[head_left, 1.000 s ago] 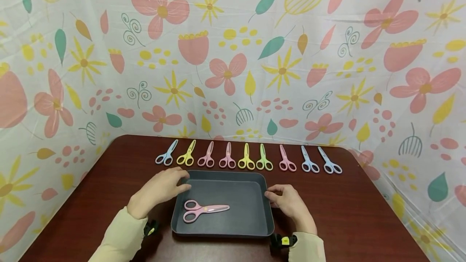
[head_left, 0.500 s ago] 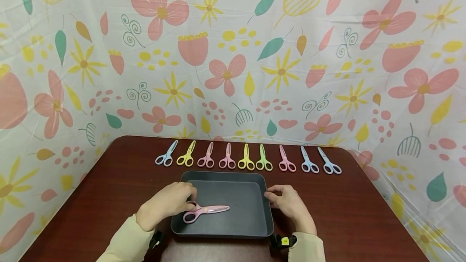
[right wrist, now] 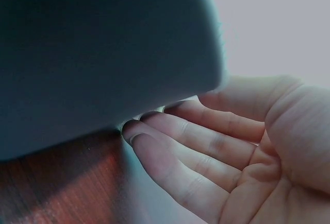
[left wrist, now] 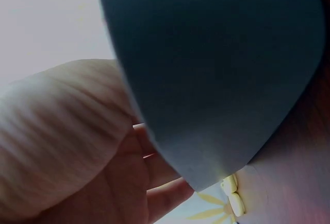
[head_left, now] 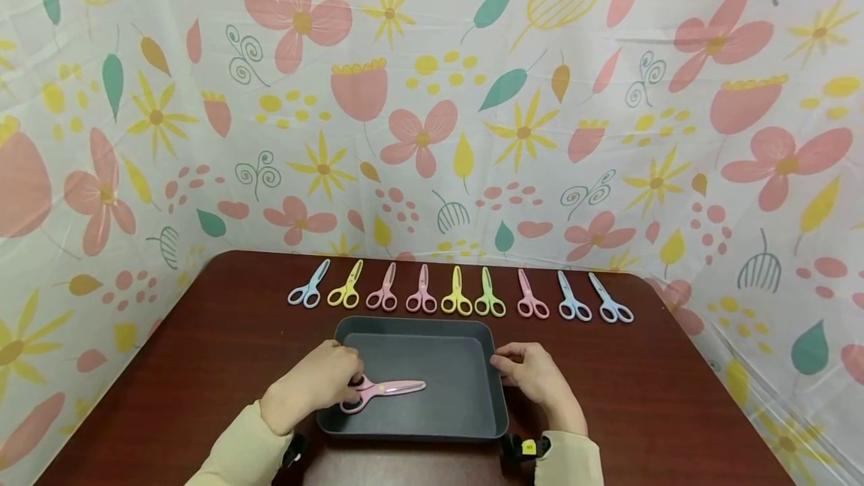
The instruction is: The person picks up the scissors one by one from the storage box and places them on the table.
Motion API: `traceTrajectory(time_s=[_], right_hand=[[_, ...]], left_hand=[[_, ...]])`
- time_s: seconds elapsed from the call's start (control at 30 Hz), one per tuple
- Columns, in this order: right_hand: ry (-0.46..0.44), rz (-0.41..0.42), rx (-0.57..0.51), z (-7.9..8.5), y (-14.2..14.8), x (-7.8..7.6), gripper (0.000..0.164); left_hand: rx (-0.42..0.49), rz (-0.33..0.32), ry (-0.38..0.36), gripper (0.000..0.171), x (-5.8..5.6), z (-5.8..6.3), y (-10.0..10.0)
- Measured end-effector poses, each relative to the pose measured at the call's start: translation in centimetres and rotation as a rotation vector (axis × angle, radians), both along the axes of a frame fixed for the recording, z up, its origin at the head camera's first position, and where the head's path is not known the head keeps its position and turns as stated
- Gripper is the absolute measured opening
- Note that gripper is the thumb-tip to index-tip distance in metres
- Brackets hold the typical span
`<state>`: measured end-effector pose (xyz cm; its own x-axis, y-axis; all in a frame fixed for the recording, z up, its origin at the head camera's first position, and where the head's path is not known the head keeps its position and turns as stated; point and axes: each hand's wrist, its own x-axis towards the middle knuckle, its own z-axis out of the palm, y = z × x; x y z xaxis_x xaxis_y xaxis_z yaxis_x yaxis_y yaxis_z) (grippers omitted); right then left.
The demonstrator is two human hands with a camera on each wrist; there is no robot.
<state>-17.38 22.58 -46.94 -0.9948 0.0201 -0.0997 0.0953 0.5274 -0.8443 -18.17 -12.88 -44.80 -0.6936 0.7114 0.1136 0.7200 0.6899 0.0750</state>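
A dark grey rectangular tray [head_left: 439, 366] rests on the table, and one pair of pink scissors [head_left: 398, 388] lies in its left part, blades pointing right. My left hand [head_left: 317, 377] reaches over the tray's left rim, thumb and fingers pinching the scissors' handle loops, which they partly cover. My right hand [head_left: 536, 379] holds the tray's right wall, thumb at the rim and fingers outside. In the left wrist view the tray's outer wall [left wrist: 216, 80] hides the fingertips and the scissors. In the right wrist view the fingers [right wrist: 193, 144] touch the wall's outside.
Behind the tray runs a row of several scissors, among them blue scissors [head_left: 308, 287], yellow scissors [head_left: 457, 295], green scissors [head_left: 489, 297] and pink scissors [head_left: 529, 297]. The dark red-brown table [head_left: 648, 396] backs onto a flower-patterned curtain [head_left: 432, 96].
My left hand has come from the tray's left rim, forward edge, down toward me and rightward onto the pink scissors' handles. The right hand, tray and scissors have stayed put.
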Motion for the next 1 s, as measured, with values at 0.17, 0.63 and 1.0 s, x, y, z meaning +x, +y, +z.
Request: traceTrajectory(time_s=[0.17,0.63,1.0], right_hand=[[-0.015,-0.004,-0.005,-0.3,0.0,0.0,0.019],[-0.005,-0.004,0.000,-0.2,0.0,-0.1,0.020],[-0.004,-0.006,0.001,-0.1,0.0,0.0,0.019]], left_hand=[[-0.029,0.014,-0.003,0.021,0.2,-0.3,0.2],[-0.063,0.057,0.030,0.024,0.0,-0.7,0.7],[0.003,0.010,0.074,0.029,-0.5,-1.2,0.8]])
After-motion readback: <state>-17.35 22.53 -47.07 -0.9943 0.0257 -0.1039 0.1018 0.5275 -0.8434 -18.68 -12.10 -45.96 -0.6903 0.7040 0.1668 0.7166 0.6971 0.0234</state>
